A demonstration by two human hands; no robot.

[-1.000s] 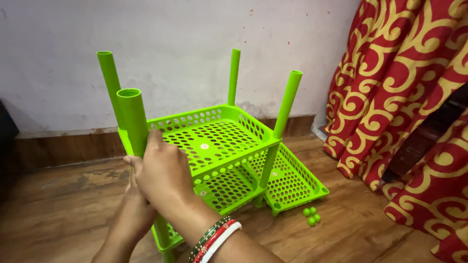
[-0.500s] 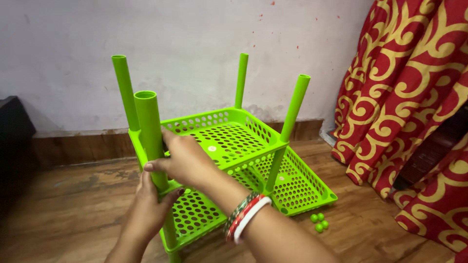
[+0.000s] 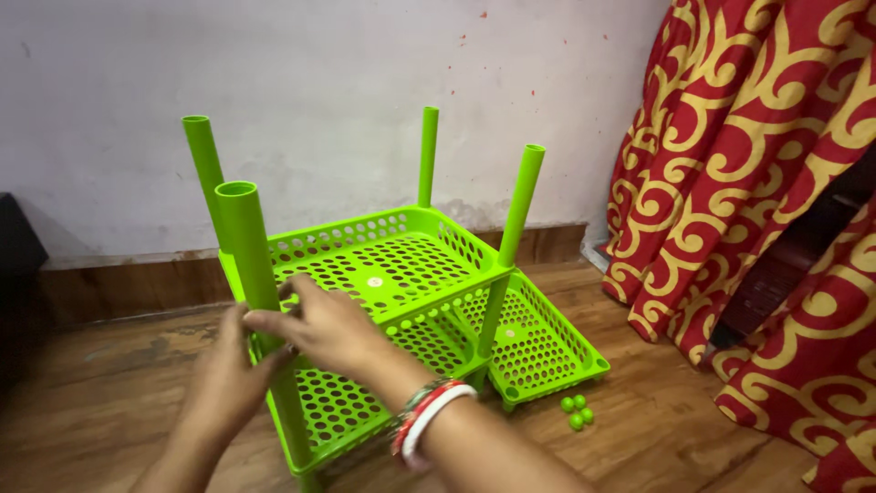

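A bright green plastic rack [image 3: 383,265] stands on the wooden floor, with perforated basket shelves and several upright tube posts. The nearest post [image 3: 248,246] rises at the front left corner. My left hand [image 3: 226,365] wraps the post from the left at shelf height. My right hand [image 3: 324,324], with red and white bangles on its wrist, grips the post and the shelf's front corner from the right. A loose green basket [image 3: 547,351] lies flat on the floor, touching the rack's right side.
Three small green caps [image 3: 577,411] lie on the floor by the loose basket. A white wall with a wooden skirting runs behind. A red and yellow patterned curtain [image 3: 757,183] hangs at the right. A dark object [image 3: 18,246] stands at the far left.
Both hands have stayed on the front post, shifting slightly lower and closer together around it. The camera has drifted, so the rack sits a little further right in view.
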